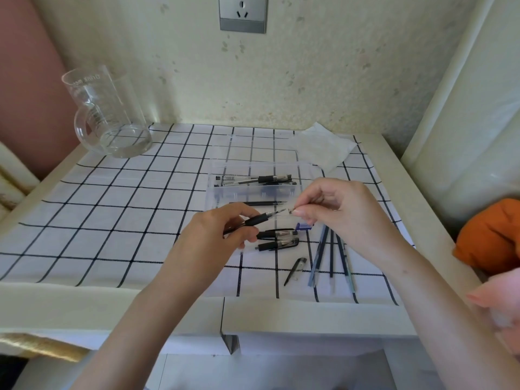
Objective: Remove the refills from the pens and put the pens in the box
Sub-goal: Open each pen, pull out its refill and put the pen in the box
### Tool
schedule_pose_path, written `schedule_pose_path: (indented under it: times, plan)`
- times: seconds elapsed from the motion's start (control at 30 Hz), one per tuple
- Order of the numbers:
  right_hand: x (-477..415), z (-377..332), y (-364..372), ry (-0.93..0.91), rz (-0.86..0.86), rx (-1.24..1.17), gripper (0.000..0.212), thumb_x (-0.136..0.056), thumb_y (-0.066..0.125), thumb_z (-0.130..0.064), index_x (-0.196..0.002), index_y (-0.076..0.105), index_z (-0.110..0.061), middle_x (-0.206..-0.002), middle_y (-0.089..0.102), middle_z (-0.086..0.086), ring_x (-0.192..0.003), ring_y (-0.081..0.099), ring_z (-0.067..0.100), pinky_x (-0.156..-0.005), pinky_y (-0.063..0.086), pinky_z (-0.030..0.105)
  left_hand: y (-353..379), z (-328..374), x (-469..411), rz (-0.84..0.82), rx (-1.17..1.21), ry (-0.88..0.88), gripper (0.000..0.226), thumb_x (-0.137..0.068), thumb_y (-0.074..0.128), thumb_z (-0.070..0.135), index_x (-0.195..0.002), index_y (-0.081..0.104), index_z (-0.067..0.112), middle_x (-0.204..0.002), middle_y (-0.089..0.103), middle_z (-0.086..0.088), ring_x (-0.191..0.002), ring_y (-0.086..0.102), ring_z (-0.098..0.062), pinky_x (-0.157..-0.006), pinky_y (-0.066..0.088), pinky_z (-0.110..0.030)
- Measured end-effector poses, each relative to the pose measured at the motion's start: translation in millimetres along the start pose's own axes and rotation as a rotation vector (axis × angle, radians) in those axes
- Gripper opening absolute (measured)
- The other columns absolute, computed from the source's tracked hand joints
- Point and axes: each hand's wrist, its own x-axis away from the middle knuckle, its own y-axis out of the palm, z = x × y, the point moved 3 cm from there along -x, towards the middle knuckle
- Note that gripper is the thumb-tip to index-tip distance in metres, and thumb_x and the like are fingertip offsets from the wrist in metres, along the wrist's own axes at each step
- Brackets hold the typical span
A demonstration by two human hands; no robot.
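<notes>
1. The surface (pixel 112 209) is carrying the box (pixel 254 192), which is sitting just beyond your hands and holding finished pens (pixel 253 180).
2. Your left hand (pixel 219 235) is gripping a pen (pixel 257 219), fingers curled round its barrel. Its long axis is running left to right, with the nib pointing at your right hand (pixel 337 212).
3. Your right fingers (pixel 299 213) are pinching a small tip piece (pixel 291 211) just off the nib, so the refill is probably coming out rightwards.
4. Spare pens (pixel 277 239) and refills (pixel 330 254) are lying nearer you, out of that path.

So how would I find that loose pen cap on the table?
Look at the checked cloth, near its front edge. Just left of the fanned thin refills lies the cap: short, dark, tapered, unlike those long slender sticks.
</notes>
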Motion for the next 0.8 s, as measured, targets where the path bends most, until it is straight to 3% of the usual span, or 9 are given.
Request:
schedule_pose_path:
  times: [0.27,0.47,0.53,0.6,0.73,0.8]
  plan:
    - [-1,0,6,-0.014,-0.043,-0.007,0.008,-0.078,0.072,-0.004,-0.076,0.068,-0.011,-0.066,0.066,0.001,-0.060,0.062,0.011,-0.066,0.053,0.021,3,3,0,-0.016,-0.040,0.029,0.018,-0.086,0.063,0.024,-0.089,0.060,0.041,-0.062,0.060,0.032,-0.064,0.056,0.008,-0.056,0.037,-0.003]
    - [0,3,13,0.010,-0.079,-0.036,0.011,-0.078,0.073,-0.006,-0.082,0.070,-0.016,-0.074,0.069,0.000,-0.067,0.065,0.014,-0.072,0.055,0.027,6,3,0,-0.013,-0.043,0.035,0.019,-0.085,0.063,0.022,-0.089,0.060,0.040,-0.065,0.066,0.019,-0.064,0.061,0.000,-0.066,0.048,-0.016]
    - [0,3,14,0.029,-0.079,-0.054,0.015,-0.077,0.073,-0.007,-0.085,0.071,-0.019,-0.079,0.071,0.000,-0.076,0.067,0.019,-0.077,0.055,0.033,4,4,0,-0.008,-0.004,0.033,0.017,-0.085,0.064,0.021,-0.089,0.062,0.038,-0.062,0.063,0.019,-0.062,0.060,0.001,-0.060,0.045,-0.012]
    - [0,3,15,0.047,-0.072,-0.080,0.012,-0.078,0.073,-0.007,-0.084,0.071,-0.018,-0.077,0.070,0.000,-0.072,0.065,0.021,-0.076,0.054,0.036,4,6,1,-0.013,0.033,0.036,0.014,-0.085,0.063,0.022,-0.089,0.064,0.036,-0.064,0.063,0.015,-0.064,0.058,0.001,-0.058,0.041,-0.007]
    - [0,3,16,0.048,-0.055,-0.057,0.004,-0.080,0.072,-0.014,-0.082,0.072,-0.018,-0.070,0.068,-0.005,-0.061,0.060,0.009,-0.069,0.052,0.026,4,9,1,-0.029,0.086,0.045,0.024,-0.095,0.046,0.024,-0.082,0.064,0.033,-0.070,0.067,0.014,-0.067,0.055,0.000,-0.065,0.040,-0.005]
    - [1,3,17,0.055,-0.047,-0.032,0.002,-0.081,0.071,-0.018,-0.080,0.071,-0.019,-0.067,0.067,-0.008,-0.058,0.058,0.004,-0.065,0.051,0.021,4,7,0,-0.016,0.094,0.039,0.023,-0.094,0.049,0.020,-0.081,0.064,0.031,-0.069,0.066,0.015,-0.068,0.056,0.001,-0.065,0.040,-0.004]
